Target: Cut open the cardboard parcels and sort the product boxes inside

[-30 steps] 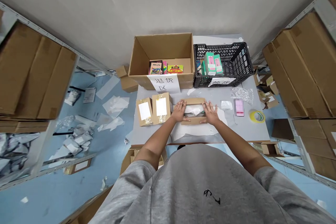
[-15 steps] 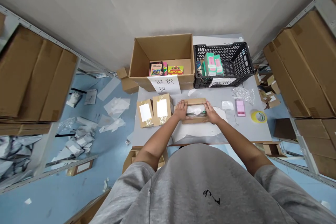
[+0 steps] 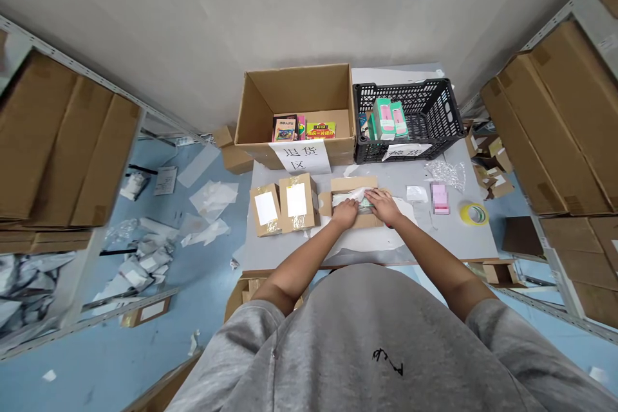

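An open small cardboard box (image 3: 352,184) lies on the grey table (image 3: 454,238), on a sheet of white paper (image 3: 360,241). Crumpled clear wrapping with something green under it (image 3: 352,197) fills the box. My left hand (image 3: 346,213) rests on the near edge of the box, fingers curled onto the wrapping. My right hand (image 3: 381,204) lies across the contents from the right, fingers bent and pressing on the wrapping. Two closed brown parcels with white labels (image 3: 284,205) stand just left of the box.
A large open carton (image 3: 297,109) with colourful packets and a paper sign sits at the back. A black crate (image 3: 405,117) holds green boxes. Bubble wrap (image 3: 447,174), a pink packet (image 3: 439,197) and a tape roll (image 3: 474,213) lie right. Shelves of cartons flank both sides; scraps litter the blue floor.
Both hands have moved inward from the box's outer ends onto the wrapping inside it. The box's far flap now stands open.
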### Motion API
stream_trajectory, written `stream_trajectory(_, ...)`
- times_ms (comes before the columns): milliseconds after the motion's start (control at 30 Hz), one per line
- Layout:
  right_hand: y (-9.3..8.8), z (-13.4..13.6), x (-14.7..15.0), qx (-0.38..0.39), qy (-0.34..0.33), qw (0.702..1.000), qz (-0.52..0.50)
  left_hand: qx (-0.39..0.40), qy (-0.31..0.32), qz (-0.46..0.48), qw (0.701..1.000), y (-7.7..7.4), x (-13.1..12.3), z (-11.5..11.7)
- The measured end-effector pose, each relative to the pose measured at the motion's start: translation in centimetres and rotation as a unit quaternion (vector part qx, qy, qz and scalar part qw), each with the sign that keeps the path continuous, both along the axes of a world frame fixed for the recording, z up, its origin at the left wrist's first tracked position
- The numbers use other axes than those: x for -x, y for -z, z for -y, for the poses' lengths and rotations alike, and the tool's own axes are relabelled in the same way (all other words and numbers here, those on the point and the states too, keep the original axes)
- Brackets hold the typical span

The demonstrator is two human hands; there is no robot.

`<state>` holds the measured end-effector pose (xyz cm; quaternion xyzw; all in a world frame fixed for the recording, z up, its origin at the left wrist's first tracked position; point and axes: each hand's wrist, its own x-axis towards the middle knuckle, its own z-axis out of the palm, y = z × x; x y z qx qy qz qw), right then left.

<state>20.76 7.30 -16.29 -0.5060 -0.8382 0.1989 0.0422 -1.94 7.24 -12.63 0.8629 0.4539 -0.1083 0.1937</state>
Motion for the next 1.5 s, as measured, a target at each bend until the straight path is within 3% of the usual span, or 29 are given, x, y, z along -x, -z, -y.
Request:
stream_trajectory(267,0.2,0.0,-0.3,0.013,0.012,0.999,-0.028,0.020,0.015,0.006,1.000,1.7,-3.2,-1.2)
stream_trajectory(433,0.7,0.0,-0.3,0.025,0.032,0.998,-0.040,0.009,-0.056,-0.006,0.998,3.0,-6.7,-1.7)
stream_trajectory(533,1.0,0.2,-0.4,0.021,0.048,0.998,-0.041,0.008,-0.068,-0.016,0.998,3.3,-7.4,-2.0)
stream_trajectory(967,1.7,1.4,-0.6,-0.010,0.101,0.994,-0.047,0.014,-0.041,-0.059,0.997,3.0,-3.3,-1.9)
stream_trajectory(1267,1.6,0.6,-0.9,-0.001,0.110,0.992,-0.055,0.025,-0.037,-0.070,0.997,3.1,-4.9,-3.4)
stream_trajectory(1500,1.1,0.7,-0.7,0.001,0.106,0.994,-0.035,0.058,-0.010,-0.058,0.997,3.0,-4.4,-3.6)
